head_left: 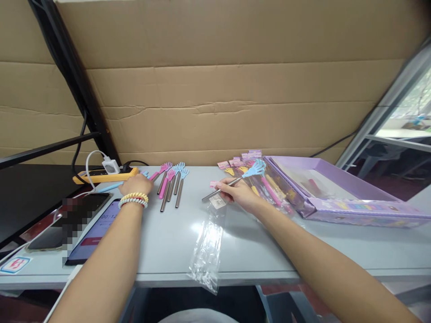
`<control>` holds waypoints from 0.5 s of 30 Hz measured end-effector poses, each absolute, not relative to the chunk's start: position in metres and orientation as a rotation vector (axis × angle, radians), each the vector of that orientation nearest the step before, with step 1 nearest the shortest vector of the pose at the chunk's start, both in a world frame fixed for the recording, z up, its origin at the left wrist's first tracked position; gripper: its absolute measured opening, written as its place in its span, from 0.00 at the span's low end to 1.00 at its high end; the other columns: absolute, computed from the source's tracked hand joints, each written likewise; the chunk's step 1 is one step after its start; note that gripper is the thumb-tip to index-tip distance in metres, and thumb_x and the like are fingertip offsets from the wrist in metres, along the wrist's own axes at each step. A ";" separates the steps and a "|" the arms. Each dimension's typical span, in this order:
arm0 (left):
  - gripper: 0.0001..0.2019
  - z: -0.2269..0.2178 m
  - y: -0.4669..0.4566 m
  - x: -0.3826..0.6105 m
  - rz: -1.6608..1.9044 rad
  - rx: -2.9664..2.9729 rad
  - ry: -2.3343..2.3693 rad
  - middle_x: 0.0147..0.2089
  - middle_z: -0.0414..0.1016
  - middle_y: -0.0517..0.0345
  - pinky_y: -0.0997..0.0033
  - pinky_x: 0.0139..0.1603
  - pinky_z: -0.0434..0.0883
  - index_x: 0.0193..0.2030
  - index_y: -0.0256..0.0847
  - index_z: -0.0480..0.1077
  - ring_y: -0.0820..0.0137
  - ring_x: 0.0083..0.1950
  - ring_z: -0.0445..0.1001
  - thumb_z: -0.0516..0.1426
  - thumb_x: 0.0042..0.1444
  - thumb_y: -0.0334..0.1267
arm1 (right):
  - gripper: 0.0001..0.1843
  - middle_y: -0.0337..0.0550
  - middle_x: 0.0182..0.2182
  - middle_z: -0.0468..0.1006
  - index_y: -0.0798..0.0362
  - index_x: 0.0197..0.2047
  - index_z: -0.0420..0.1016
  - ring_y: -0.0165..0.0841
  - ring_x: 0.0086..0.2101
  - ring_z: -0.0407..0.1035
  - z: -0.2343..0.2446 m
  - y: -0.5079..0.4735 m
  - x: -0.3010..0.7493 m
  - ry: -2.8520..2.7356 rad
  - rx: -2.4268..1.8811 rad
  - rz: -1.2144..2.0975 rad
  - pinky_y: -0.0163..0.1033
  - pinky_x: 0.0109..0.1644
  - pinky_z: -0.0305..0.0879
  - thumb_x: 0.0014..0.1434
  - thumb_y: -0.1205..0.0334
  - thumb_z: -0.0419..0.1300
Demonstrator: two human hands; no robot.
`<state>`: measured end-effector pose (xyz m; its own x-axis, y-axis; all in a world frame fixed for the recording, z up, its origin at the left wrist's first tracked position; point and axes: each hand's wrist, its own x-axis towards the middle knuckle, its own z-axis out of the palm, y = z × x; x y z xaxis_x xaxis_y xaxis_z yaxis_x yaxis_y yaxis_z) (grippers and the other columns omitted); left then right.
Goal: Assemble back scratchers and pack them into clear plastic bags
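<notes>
My right hand (237, 194) grips a back scratcher (255, 168) with a blue claw head and metal rod, its head pointing right and away. A clear plastic sleeve (208, 249) with a white label hangs below the same hand, over the table's front edge. My left hand (136, 185) is lowered over the left of the table, its fingers hidden behind its back. A light-blue rod (112, 186) runs under it, and a pink scratcher (160, 169) lies by its fingertips. Beside it lie several unwrapped scratchers (179, 190), pink and blue.
Wrapped scratchers (269, 186) lie right of centre, against a purple display box (357, 211). A yellow power strip (101, 178) with a white charger (111, 166), a phone (90, 211) and a tablet-like screen (96, 231) are at left. Cardboard (235, 89) stands behind.
</notes>
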<state>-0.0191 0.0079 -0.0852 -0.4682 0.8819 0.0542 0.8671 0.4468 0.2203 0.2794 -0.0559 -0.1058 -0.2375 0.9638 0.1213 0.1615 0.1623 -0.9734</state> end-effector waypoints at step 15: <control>0.26 -0.089 0.015 -0.027 0.273 1.550 2.565 0.59 0.67 0.38 0.54 0.52 0.64 0.51 0.37 0.70 0.50 0.57 0.67 0.49 0.53 0.53 | 0.21 0.35 0.19 0.65 0.54 0.28 0.71 0.24 0.20 0.56 -0.104 -0.059 0.276 -1.649 -1.124 1.144 0.33 0.24 0.51 0.51 0.43 0.60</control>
<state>-0.0272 0.0148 -0.0888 -0.4627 0.8863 -0.0191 0.8624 0.4550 0.2221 0.2760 -0.0587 -0.1044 -0.2686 0.9545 0.1296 0.2131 0.1900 -0.9584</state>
